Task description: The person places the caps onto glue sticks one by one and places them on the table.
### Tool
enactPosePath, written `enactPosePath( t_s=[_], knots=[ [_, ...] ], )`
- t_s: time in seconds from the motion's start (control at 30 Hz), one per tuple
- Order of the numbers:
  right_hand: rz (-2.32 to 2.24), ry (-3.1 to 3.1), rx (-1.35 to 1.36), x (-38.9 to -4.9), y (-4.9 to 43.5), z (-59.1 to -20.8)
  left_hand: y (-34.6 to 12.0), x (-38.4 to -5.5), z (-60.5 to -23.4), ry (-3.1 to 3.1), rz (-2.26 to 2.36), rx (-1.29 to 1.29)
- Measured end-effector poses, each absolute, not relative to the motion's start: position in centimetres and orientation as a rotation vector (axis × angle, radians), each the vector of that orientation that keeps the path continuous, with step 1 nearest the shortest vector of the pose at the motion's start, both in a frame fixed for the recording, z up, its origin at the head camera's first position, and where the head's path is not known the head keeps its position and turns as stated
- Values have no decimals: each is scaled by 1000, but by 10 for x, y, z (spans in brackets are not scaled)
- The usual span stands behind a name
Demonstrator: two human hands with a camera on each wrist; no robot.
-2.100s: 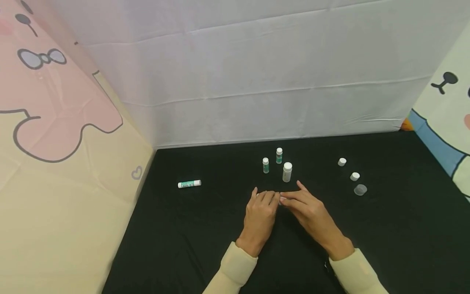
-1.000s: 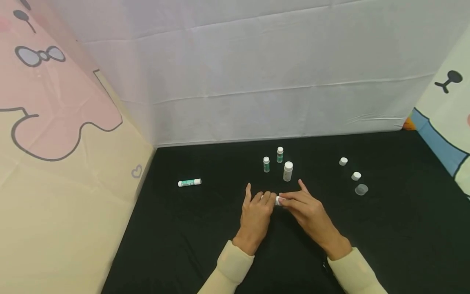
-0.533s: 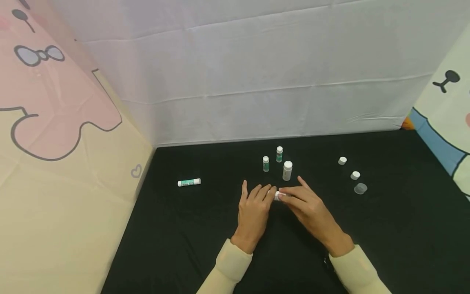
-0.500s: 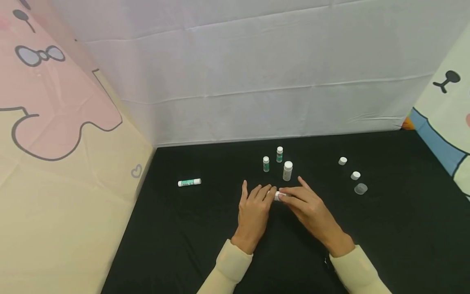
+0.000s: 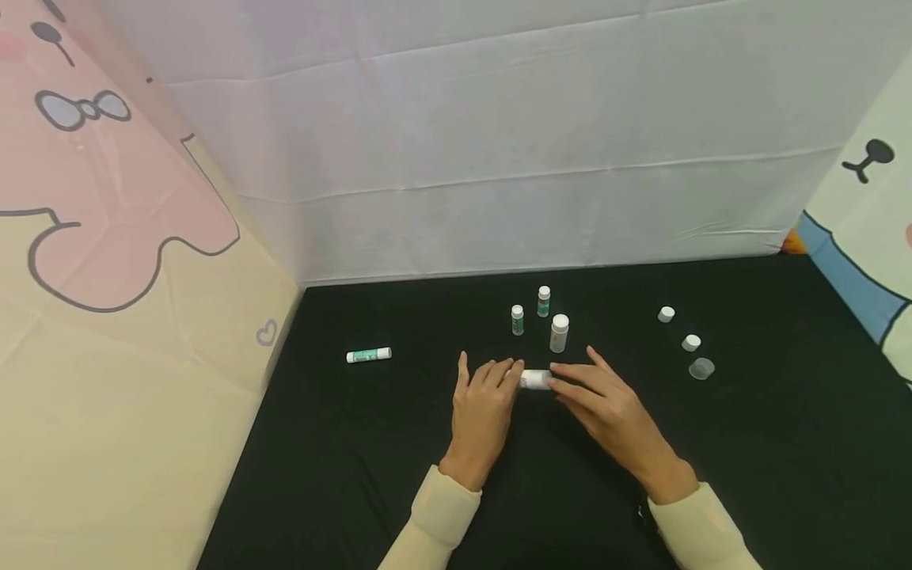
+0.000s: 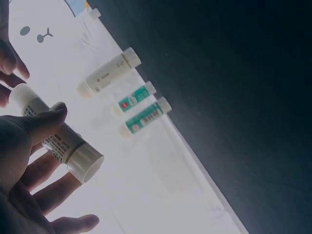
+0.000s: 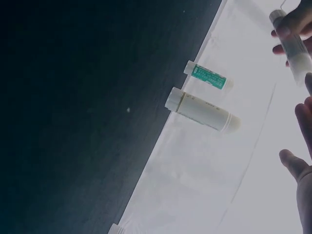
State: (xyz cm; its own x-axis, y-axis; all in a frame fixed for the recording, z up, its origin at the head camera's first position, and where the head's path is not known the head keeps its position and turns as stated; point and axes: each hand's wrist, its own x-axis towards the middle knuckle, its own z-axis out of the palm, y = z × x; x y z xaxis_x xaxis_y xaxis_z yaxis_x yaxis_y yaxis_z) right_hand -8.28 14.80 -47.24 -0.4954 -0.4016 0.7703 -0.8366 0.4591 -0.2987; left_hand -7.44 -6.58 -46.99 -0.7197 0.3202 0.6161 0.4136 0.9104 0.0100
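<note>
A white glue stick lies sideways in the grip of my left hand. In the left wrist view, that hand's thumb presses along the barrel of the glue stick, with the fingers behind it. My right hand has its fingers extended at the stick's right end, very close to it or lightly touching. Just beyond the hands stand a larger white glue stick and two small green-labelled glue sticks, one at the left and one farther back.
A green-and-white glue stick lies on the black tablecloth at left. Two small white caps, one farther and one nearer, lie at right beside a translucent cap. A white cloth wall closes the back.
My left hand has shifted left with the glue stick, baring more of its barrel. The right hand's fingers have loosened and moved slightly right, toward the stick's end. The standing sticks are unmoved.
</note>
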Motion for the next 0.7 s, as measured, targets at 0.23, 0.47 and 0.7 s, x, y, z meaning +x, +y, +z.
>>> enactPosePath(
  t_s=[0.23, 0.47, 0.7],
  knots=[
    [919, -2053, 1015, -82, 153, -471, -80, -76, -473, -2461, -290, -469],
    [949, -1991, 994, -85, 157, -472, -95, -78, -475, -2489, -331, -415],
    [938, -2007, 963, -86, 164, -473, -106, -80, -477, -2526, -320, -378]
  ],
)
